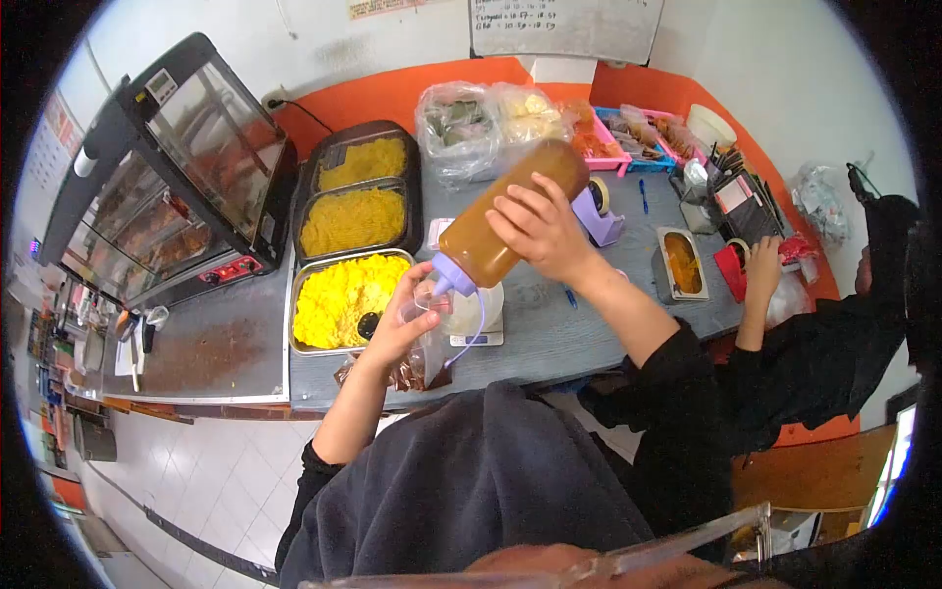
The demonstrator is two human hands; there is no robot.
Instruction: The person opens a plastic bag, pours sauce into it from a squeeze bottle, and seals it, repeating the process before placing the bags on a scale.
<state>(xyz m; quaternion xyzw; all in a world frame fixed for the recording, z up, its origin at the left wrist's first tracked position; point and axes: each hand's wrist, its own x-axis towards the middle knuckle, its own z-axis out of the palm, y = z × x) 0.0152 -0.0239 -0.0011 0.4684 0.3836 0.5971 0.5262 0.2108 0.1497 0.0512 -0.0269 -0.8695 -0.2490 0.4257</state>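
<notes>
My right hand (538, 221) is wrapped round a large squeeze bottle (491, 228) of brown sauce, tilted with its purple nozzle pointing down and left. The nozzle tip is at a small clear container (429, 302), held in the fingers of my left hand (400, 319). A purple cap strap dangles from the bottle. Behind my hands a clear bowl (481, 312) sits on a white scale (488, 338). Just left of my left hand lies a metal tray of yellow food (339, 294). Below it are bags with brown contents (407, 373).
Two trays of yellow-brown food (353, 221) stand behind, beside a glass display warmer (186, 196) at left. Plastic bags (481, 123), a purple tape dispenser (599, 221) and a metal sauce container (680, 265) are on the table. A co-worker's hand (759, 270) is at right.
</notes>
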